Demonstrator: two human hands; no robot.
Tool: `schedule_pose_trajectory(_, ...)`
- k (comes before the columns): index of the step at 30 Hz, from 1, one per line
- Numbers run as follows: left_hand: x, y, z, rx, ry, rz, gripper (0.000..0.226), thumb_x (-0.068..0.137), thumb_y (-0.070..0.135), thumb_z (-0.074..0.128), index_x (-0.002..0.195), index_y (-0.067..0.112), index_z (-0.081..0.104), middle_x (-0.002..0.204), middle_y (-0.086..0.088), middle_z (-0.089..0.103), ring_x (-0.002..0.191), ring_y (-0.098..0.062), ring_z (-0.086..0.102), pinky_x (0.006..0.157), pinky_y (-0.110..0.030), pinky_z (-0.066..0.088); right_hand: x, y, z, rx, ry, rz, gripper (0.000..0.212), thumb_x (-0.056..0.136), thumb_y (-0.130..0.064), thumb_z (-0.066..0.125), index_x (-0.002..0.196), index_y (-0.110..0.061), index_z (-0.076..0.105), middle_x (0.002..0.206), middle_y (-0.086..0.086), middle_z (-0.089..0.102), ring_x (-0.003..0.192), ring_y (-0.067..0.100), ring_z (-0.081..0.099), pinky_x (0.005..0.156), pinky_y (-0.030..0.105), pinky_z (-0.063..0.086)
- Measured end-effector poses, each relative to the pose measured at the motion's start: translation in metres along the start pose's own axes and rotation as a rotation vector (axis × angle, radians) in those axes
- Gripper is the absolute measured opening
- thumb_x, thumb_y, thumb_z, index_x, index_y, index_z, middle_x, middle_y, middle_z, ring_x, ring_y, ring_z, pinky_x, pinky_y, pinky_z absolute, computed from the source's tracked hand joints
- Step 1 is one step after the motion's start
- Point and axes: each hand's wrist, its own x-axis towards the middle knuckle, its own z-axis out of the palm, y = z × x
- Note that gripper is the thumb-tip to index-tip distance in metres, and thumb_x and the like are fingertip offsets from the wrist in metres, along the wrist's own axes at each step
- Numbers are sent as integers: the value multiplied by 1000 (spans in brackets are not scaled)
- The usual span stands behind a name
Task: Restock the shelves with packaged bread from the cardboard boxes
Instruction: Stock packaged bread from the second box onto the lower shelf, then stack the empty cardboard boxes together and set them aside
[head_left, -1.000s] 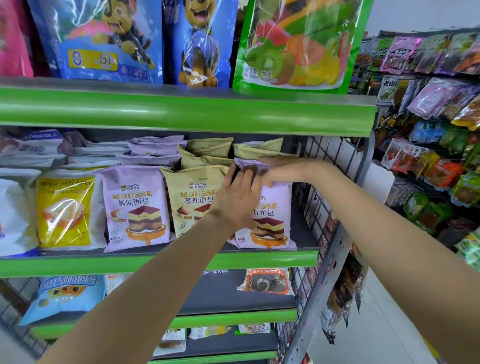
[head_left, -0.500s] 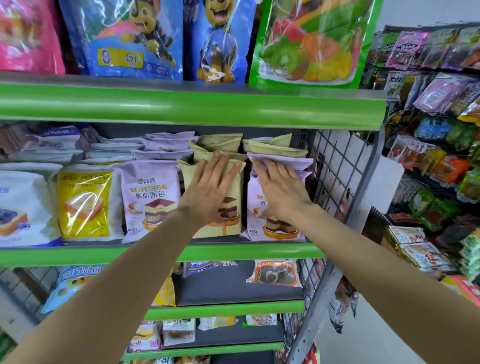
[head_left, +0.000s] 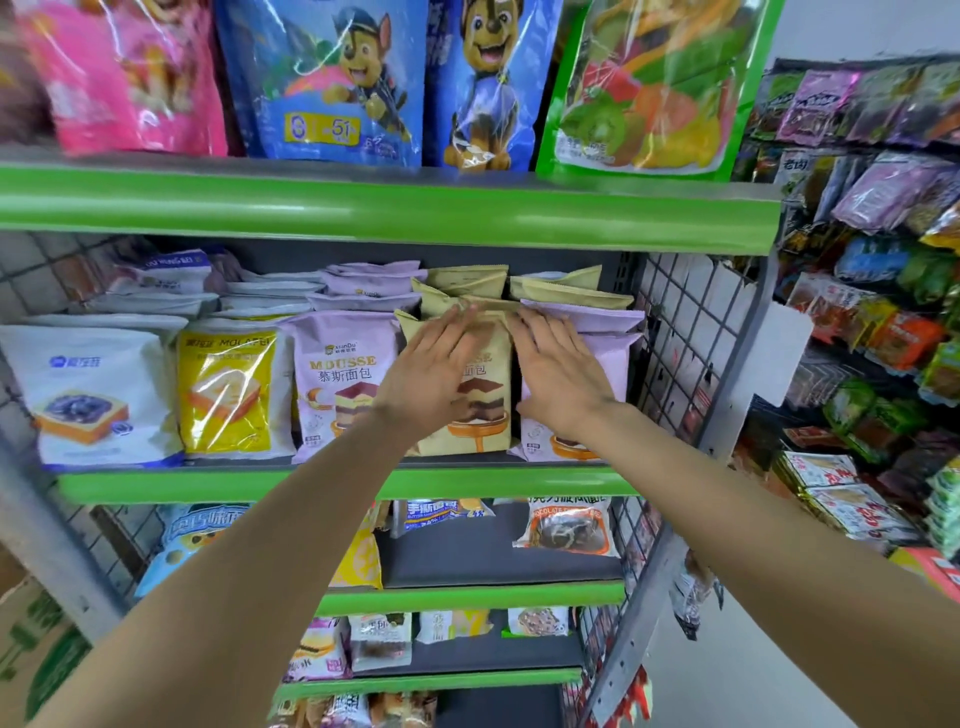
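Shelf (head_left: 343, 486): L hand (head_left: 428, 374), R hand (head_left: 558, 376) fingers spread flat on upright bread packs (head_left: 483, 415).

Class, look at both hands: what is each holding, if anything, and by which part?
Nothing is gripped. The left hand lies flat on the beige pack's front; the right hand lies flat on the purple pack's front.

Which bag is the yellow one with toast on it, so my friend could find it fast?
Find the middle green shelf, the one both hands reach into. Count from its left end: the yellow toast bag stands upright second, between a white bag with blue jam toast and a lilac Mousse bag. It is the only bright yellow bag in that front row.
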Motion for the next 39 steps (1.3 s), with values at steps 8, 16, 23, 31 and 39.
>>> schedule_pose_trajectory(8,-95,-54,-59,-75,-26,-420,30,89,27,52,117,17,55,118,-5,60,114,-29,54,93,-38,40,-4,-114,-20,276,-72,-143,39,93,-22,49,131,-15,48,131,9,52,122,29,49,90,37,45)
schedule_pose_trajectory(16,-282,-143,-118,-142,-131,-1004,14,87,27,50,97,24,60,104,-5,61,91,-29,63,74,-31,48,3,-299,-15,504,-203,-434,26,91,-25,51,113,-18,62,118,10,62,111,30,57,81,36,47)
schedule_pose_trajectory(23,-420,-175,-107,-36,-268,-1337,16,93,20,43,100,13,56,110,-10,61,99,-31,57,76,-36,47,3,-440,36,517,-366,-747,37,94,-22,49,131,-19,49,134,3,48,123,25,46,94,41,45)
schedule_pose_trajectory(31,-470,-200,-43,-204,-585,-1451,43,91,46,52,119,13,50,115,-8,59,102,-30,61,73,-35,47,19,-535,114,204,-584,-987,43,95,-6,46,137,-16,46,146,8,38,137,26,31,111,37,24)
schedule_pose_trajectory(39,-505,-187,-71,224,-489,-1433,36,93,8,44,126,21,42,107,-4,60,99,-27,61,65,-35,39,3,-568,106,362,-329,-1139,18,90,-20,53,102,-23,66,104,3,68,105,26,58,83,33,41)
